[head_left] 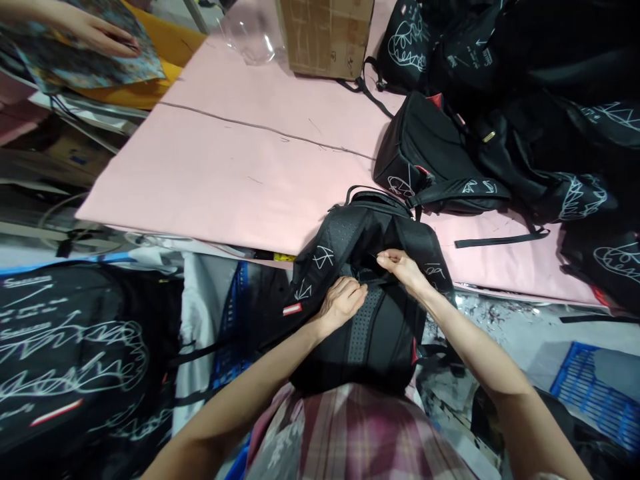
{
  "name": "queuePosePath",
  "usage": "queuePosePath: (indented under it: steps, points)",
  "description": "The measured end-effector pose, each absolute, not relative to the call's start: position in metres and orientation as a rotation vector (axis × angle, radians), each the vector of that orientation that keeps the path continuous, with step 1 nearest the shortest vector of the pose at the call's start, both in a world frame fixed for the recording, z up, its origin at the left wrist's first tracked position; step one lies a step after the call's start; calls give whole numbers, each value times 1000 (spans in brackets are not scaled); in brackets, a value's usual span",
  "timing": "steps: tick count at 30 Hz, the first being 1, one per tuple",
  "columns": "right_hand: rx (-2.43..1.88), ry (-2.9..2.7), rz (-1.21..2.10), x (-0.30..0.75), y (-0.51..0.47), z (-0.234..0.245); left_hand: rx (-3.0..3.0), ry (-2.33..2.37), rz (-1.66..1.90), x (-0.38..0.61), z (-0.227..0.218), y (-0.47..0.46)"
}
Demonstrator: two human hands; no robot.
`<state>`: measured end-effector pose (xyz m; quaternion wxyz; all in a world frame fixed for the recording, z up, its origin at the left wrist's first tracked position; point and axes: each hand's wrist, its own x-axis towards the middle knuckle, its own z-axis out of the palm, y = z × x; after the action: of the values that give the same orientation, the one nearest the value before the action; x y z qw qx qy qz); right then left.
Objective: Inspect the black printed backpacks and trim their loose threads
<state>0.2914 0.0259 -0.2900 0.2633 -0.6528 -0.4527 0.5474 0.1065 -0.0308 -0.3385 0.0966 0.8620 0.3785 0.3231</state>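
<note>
While I am watching from afar through the head camera, the black fabric backpack with white scrawled lines [390,333] is sitting at five o'clock from centre, its top overlapping the smooth pink table [260,167]. The bare left hand [345,303] is curling over its back panel; whether it is gripping, I cannot tell. At two o'clock from it, the bare right hand [399,265] is pinching narrowly, its catch unclear. A brown cardboard box [327,37] is standing at twelve.
</note>
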Motion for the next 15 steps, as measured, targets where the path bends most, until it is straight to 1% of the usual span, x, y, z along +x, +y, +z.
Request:
queuePosePath:
  steps: [3, 7, 9, 12, 15]
  points:
    - [-1703, -1057, 1504, 291, 27, -289, 2402, 1323, 802, 107, -331, -30]
    - [-1682, -1059, 1485, 290, 24, -290, 1995, 1619, 351, 116, -305, -8]
    - [-1662, -1082, 1472, 290, 24, -292, 1936, 1617, 177, 124, -291, 9]
    - [-1643, -1170, 1445, 291, 24, -292, 1938, 1602, 21, 138, -280, 31]
    - [-1707, -1455, 1346, 296, 21, -285, 1895, 1639, -105, 146, -277, 41]
